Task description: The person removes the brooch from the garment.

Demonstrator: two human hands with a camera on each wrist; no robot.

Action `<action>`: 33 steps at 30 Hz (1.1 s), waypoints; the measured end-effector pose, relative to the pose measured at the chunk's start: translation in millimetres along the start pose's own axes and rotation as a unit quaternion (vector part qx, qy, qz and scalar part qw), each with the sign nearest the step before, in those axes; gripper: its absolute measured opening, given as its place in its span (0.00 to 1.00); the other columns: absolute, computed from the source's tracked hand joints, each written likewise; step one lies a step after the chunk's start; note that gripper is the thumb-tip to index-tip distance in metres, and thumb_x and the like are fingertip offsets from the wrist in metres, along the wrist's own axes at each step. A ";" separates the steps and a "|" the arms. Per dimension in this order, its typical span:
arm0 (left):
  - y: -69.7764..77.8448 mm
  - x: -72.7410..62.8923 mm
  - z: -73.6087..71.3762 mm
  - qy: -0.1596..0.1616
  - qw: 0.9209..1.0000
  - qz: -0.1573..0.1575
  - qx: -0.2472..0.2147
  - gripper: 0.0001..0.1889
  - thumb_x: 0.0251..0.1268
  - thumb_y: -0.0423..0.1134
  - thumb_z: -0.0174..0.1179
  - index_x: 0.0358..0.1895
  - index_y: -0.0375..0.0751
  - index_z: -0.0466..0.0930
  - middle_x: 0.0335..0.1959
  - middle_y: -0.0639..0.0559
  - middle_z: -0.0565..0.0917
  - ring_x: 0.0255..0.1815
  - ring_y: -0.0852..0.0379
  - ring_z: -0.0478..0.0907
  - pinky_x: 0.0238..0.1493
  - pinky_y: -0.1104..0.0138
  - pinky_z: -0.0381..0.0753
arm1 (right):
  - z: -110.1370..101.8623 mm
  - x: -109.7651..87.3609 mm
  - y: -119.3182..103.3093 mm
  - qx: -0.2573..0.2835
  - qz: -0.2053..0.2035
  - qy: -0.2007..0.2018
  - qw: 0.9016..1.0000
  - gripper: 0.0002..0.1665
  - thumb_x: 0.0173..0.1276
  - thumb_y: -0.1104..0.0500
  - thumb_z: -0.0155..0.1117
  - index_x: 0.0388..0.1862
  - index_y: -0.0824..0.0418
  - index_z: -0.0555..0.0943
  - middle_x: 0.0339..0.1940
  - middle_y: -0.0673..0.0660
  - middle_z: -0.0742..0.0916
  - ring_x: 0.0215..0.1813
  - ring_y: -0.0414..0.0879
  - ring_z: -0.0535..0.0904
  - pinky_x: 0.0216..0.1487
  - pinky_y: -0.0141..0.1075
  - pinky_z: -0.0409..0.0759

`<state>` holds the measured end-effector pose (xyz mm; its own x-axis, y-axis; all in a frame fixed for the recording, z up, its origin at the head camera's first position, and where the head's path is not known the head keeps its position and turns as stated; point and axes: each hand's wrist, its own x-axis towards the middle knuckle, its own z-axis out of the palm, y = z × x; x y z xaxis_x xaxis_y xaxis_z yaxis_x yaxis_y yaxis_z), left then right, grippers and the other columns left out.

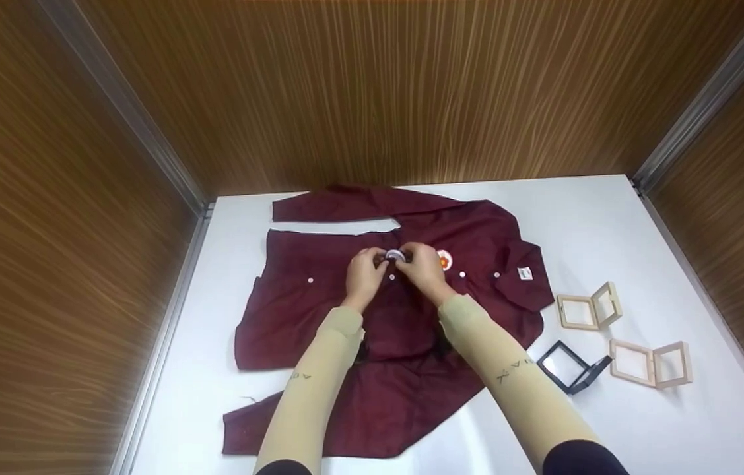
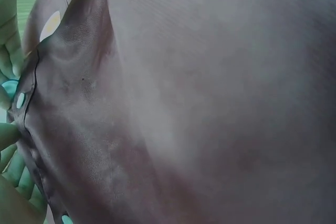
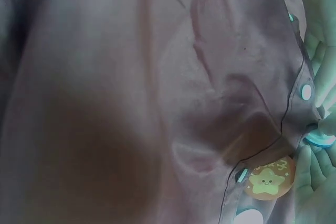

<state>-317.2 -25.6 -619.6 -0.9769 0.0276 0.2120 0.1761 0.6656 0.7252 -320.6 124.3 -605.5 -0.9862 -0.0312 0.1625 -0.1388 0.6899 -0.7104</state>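
Observation:
A dark red button shirt (image 1: 345, 264) lies spread out with its collar to the right. At the middle of its front edge, both hands meet around a small round pin badge (image 1: 395, 254). My right hand (image 1: 423, 267) pinches this badge from the right. My left hand (image 1: 365, 274) grips the shirt's edge just beside it, fingertips close to the badge. In the right wrist view the badge (image 3: 320, 139) is partly hidden by fingers. An orange badge with a yellow star (image 3: 270, 182) sits on the shirt front nearer the collar. White buttons (image 3: 306, 92) run along the edge.
Right of the collar, on the white table (image 1: 688, 422), stand two opened pale wooden frames (image 1: 577, 326), (image 1: 633, 379) and a black frame (image 1: 563, 366). Wood-grain panels (image 1: 372, 92) close off the back and both sides.

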 end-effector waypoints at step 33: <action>-0.3 2.8 -5.9 -0.011 1.000 -0.002 0.026 0.04 0.69 0.33 0.68 0.41 0.38 0.90 0.40 0.44 0.92 0.44 0.46 0.90 0.51 0.54 0.87 | 0.4 -1.4 5.3 0.005 -0.013 0.025 1.000 0.10 0.67 0.65 0.74 0.44 0.69 0.91 0.44 0.65 0.94 0.51 0.59 0.90 0.58 0.51 0.86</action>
<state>-319.3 -30.1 -615.4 -0.9799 0.0407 0.1951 0.1668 0.7032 0.6911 -319.9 127.7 -609.8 -0.9765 -0.0124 0.2151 -0.1656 0.6821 -0.7123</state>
